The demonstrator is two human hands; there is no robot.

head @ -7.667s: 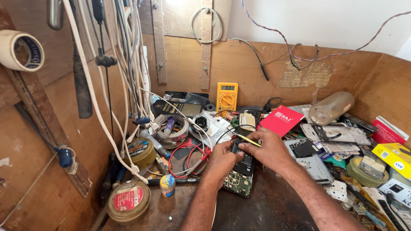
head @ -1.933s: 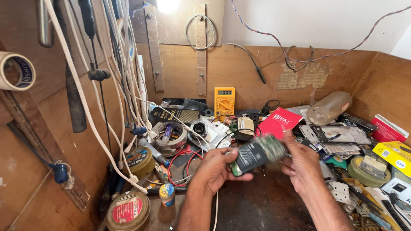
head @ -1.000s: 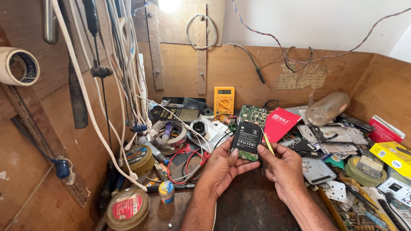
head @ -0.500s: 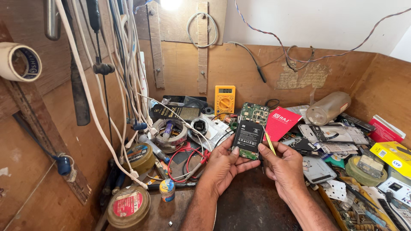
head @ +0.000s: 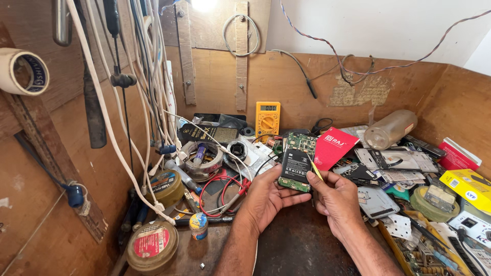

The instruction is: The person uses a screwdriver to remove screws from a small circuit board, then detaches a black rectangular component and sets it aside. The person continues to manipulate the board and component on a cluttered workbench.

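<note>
My left hand point(head: 266, 197) cradled the opened phone point(head: 297, 162) from below-left, thumb along its left edge, fingers curled under. The grip was narrow and closed on the phone. The phone stood tilted up toward me, long axis running near to far, black battery near, green board at the far end. It sat just off the surface, mid-scene, in front of the red card point(head: 333, 147).

My right hand point(head: 335, 199) was just right of the phone, pinched shut on a thin yellow tool point(head: 315, 168). The tool slanted up-left, its tip touching or just beside the phone's right edge; I couldn't tell which. The right hand was the nearer one to that edge, and the phone lay up-left from it.

The surface point(head: 296, 245) was dark and worn, bare only near me. Clutter all around: yellow meter point(head: 267, 117) far, tape rolls point(head: 203, 157) and red wire point(head: 225, 186) left, round tin point(head: 152, 245) near left, plastic bottle point(head: 391, 129) far right, yellow box point(head: 468, 185) right. White cables point(head: 138, 102) hung on the left wall. Wooden panels boxed in the bench, with a white wall above.
</note>
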